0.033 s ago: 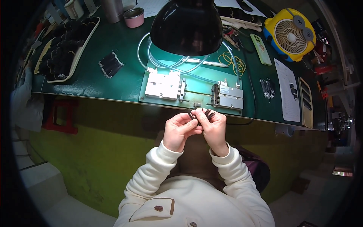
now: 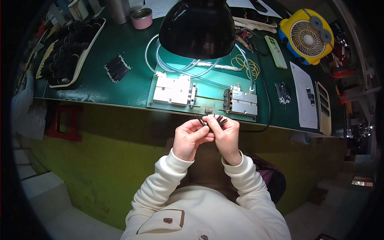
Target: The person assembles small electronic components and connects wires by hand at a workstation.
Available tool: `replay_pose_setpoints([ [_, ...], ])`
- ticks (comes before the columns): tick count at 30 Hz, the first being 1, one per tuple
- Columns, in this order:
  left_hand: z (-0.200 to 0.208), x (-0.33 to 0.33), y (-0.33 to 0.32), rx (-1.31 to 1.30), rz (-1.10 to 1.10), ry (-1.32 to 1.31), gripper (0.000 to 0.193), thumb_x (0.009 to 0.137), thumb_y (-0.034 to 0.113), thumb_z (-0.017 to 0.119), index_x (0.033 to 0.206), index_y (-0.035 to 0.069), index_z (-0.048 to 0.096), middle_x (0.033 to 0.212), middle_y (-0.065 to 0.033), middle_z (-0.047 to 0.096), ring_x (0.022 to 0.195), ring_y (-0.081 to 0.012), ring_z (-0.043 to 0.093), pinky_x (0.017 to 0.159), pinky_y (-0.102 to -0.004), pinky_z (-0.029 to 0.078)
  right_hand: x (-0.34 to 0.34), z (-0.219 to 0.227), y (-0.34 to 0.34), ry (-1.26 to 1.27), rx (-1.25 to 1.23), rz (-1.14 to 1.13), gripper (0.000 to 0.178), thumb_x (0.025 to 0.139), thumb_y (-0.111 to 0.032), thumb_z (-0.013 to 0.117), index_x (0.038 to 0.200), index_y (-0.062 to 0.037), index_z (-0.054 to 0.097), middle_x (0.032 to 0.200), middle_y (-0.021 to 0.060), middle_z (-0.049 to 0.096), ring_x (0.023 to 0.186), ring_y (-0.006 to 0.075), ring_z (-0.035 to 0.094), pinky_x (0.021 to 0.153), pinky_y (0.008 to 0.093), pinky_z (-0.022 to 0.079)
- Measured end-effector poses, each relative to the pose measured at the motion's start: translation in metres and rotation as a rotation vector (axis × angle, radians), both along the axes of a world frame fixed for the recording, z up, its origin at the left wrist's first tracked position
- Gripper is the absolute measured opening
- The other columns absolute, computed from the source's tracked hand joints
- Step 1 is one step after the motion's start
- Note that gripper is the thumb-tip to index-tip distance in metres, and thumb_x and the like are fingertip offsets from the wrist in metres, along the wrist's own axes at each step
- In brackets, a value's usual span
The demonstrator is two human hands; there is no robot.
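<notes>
In front of the table's edge, my left hand and my right hand meet, fingertips pinched together. A small bunch of short thin black wires fans out from my right fingers. My left thumb and fingers close on the other end of the pieces, some of which my fingers hide. Just beyond my hands lies a green plate bearing two metal clamp blocks, the left one larger than the right one. A gap separates the blocks, with a small metal piece near the front.
A black lamp overhangs the plate, and clear tubes loop behind the blocks. Black wire piles lie left and right. A loaded tray, pink cup, phone, yellow fan and paper sheet surround them.
</notes>
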State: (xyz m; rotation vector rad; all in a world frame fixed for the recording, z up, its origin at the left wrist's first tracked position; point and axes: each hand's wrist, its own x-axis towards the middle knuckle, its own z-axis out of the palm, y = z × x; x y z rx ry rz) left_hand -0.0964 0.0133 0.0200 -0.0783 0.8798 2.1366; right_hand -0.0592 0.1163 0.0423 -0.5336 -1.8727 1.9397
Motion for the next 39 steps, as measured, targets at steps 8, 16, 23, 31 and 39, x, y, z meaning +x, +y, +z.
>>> replay_pose_setpoints([
  [8, 0.001, 0.001, 0.002, 0.002, 0.036, -0.003, 0.013, 0.079, 0.000, 0.052, 0.091, -0.003, 0.054, 0.079, -0.0093, 0.059, 0.065, -0.0149, 0.059, 0.062, -0.0249, 0.051, 0.002, -0.001, 0.004, -0.049, -0.002, 0.079, 0.015, 0.080, -0.009, 0.054, 0.078, 0.0029, 0.062, 0.064, 0.0012, 0.059, 0.055, 0.0021, 0.048, 0.046, 0.0162, 0.040],
  [16, -0.006, 0.006, 0.007, 0.077, 0.108, -0.049, 0.011, 0.079, 0.002, 0.052, 0.090, -0.002, 0.054, 0.077, -0.0075, 0.058, 0.065, -0.0144, 0.059, 0.063, -0.0245, 0.050, -0.005, -0.008, 0.002, 0.020, -0.010, -0.022, 0.016, 0.081, -0.011, 0.053, 0.077, 0.0018, 0.062, 0.061, 0.0000, 0.057, 0.048, 0.0004, 0.044, 0.040, 0.0142, 0.036],
  [23, -0.004, 0.006, 0.009, 0.088, 0.114, -0.082, 0.011, 0.079, 0.001, 0.052, 0.089, -0.001, 0.053, 0.076, -0.0068, 0.058, 0.065, -0.0141, 0.058, 0.063, -0.0245, 0.050, -0.005, -0.003, 0.002, -0.078, -0.123, -0.041, 0.017, 0.080, -0.013, 0.055, 0.073, 0.0007, 0.062, 0.058, -0.0002, 0.056, 0.044, 0.0001, 0.042, 0.038, 0.0140, 0.034],
  [31, -0.003, 0.007, 0.011, 0.082, 0.112, -0.087, 0.009, 0.079, 0.001, 0.052, 0.088, -0.001, 0.053, 0.076, -0.0067, 0.057, 0.065, -0.0139, 0.058, 0.063, -0.0252, 0.050, -0.005, -0.003, 0.003, -0.089, -0.157, -0.036, 0.019, 0.080, -0.013, 0.054, 0.070, 0.0009, 0.061, 0.057, -0.0006, 0.055, 0.043, -0.0001, 0.042, 0.037, 0.0143, 0.034],
  [39, -0.005, 0.007, 0.009, 0.107, 0.128, -0.125, 0.007, 0.078, 0.001, 0.053, 0.085, -0.001, 0.053, 0.075, -0.0068, 0.057, 0.064, -0.0141, 0.057, 0.063, -0.0258, 0.050, -0.002, -0.006, 0.001, -0.059, -0.073, -0.034, 0.017, 0.081, -0.012, 0.054, 0.073, 0.0010, 0.061, 0.058, -0.0009, 0.055, 0.044, 0.0000, 0.042, 0.037, 0.0145, 0.033],
])
